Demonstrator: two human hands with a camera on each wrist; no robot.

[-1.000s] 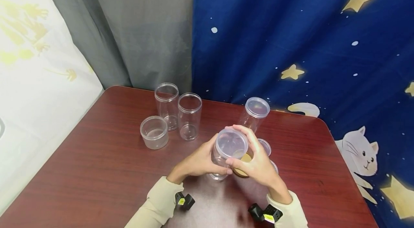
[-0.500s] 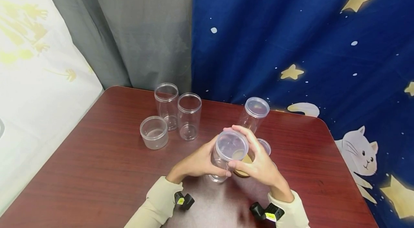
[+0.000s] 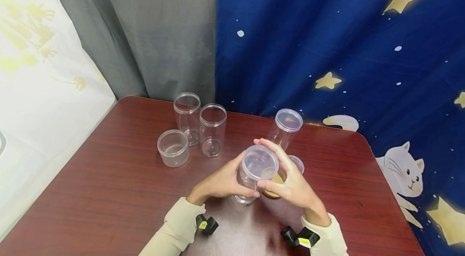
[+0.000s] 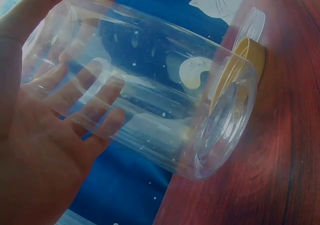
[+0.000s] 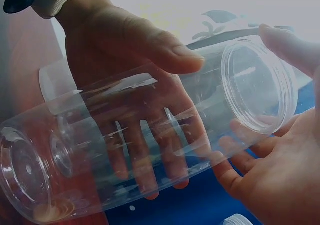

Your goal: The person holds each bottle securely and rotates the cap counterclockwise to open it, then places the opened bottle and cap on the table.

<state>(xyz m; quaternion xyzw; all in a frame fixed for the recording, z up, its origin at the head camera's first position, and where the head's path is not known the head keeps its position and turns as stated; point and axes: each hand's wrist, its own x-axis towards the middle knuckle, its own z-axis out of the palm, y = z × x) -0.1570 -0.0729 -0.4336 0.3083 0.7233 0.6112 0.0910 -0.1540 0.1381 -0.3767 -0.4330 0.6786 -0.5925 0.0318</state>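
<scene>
Head view: our left hand (image 3: 225, 179) grips one jar (image 3: 246, 182), right hand (image 3: 290, 187) its lid (image 3: 259, 162); another jar (image 3: 289, 121) is capped, three open jars (image 3: 212, 133) seem left.

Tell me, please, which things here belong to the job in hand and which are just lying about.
In the job, judging by the grip:
left hand
right hand
held clear plastic jar
round translucent plastic lid at its top

Apparently lying about:
two tall open clear plastic jars
short open clear plastic tub
tall lidded clear plastic jar
round gold-coloured lid
round clear lid
</scene>
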